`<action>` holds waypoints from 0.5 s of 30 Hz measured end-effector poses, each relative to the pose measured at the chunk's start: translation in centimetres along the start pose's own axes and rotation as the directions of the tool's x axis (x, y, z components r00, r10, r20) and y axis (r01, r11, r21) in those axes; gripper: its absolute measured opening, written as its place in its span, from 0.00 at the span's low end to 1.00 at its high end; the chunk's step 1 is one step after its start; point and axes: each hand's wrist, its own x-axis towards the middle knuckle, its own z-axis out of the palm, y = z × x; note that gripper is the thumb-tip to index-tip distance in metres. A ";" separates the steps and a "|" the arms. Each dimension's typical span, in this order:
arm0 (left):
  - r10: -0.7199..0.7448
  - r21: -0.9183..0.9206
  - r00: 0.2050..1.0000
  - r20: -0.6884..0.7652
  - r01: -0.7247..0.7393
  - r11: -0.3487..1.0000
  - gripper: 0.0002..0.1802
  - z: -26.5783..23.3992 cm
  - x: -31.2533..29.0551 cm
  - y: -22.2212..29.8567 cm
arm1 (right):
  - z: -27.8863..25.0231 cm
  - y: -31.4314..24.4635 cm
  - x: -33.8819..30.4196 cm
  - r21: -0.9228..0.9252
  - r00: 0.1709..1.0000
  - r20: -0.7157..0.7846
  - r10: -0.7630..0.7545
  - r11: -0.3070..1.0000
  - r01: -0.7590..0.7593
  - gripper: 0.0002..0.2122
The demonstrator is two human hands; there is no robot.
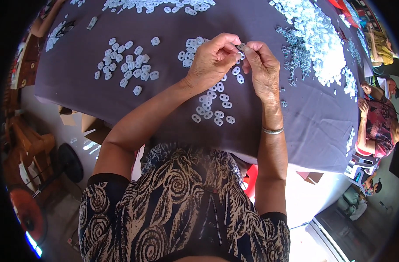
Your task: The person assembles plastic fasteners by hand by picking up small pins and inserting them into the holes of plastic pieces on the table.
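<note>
Above the dark cloth, my left hand (212,59) and my right hand (263,72) meet, each closed in a pinch. Between their fingertips is a small pale oval plastic piece with two holes (241,46); fingers cover part of it. Just below, another white two-holed piece (240,79) lies on the cloth. More of these flat ovals (218,114) are scattered below my hands. A cluster of them (182,56) sits left of my left hand, partly hidden by it. Farther left lies a loose group of chunkier white pieces (137,72).
A big heap of white pieces (328,54) spreads at the right, beside a pile of small dark metal screws (298,56). More white pieces (149,5) line the far edge. Other people sit along the table's right side, one in a red patterned top (378,120).
</note>
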 end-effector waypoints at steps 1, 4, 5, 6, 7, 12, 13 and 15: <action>0.007 0.004 1.000 0.003 -0.007 1.000 0.16 0.0 0.0 -0.1 | 0.0 0.0 0.0 -0.043 1.000 0.004 -0.010 0.999 0.010 0.04; 0.009 0.017 1.000 0.002 -0.009 1.000 0.16 0.0 -0.1 -0.1 | -0.1 -0.3 -0.1 -0.090 1.000 0.018 -0.021 0.996 0.022 0.04; 0.005 0.025 1.000 -0.001 -0.005 1.000 0.16 0.0 0.0 -0.1 | -0.2 -0.3 -0.1 -0.089 1.000 0.017 -0.020 0.996 0.022 0.04; 0.004 0.026 1.000 0.000 -0.004 1.000 0.16 0.0 0.0 -0.1 | -0.3 -0.4 -0.1 -0.094 1.000 0.029 -0.006 0.996 0.009 0.04; -0.004 0.024 1.000 0.005 0.004 1.000 0.16 -0.1 -0.1 -0.1 | -0.3 -0.4 -0.1 -0.099 0.999 0.042 0.007 0.995 -0.003 0.04; -0.010 0.033 1.000 0.012 0.009 0.999 0.17 0.0 -0.1 -0.1 | -0.6 -0.1 0.1 -0.042 0.998 0.056 -0.005 0.999 0.007 0.04; -0.012 0.025 1.000 0.016 0.012 1.000 0.17 0.0 -0.1 -0.1 | -0.7 -0.1 0.1 -0.043 0.998 0.070 -0.007 0.999 0.010 0.04; -0.015 0.018 1.000 0.018 0.015 1.000 0.16 0.0 -0.2 -0.1 | -0.6 -0.5 0.0 -0.096 0.997 0.071 -0.012 0.995 0.019 0.04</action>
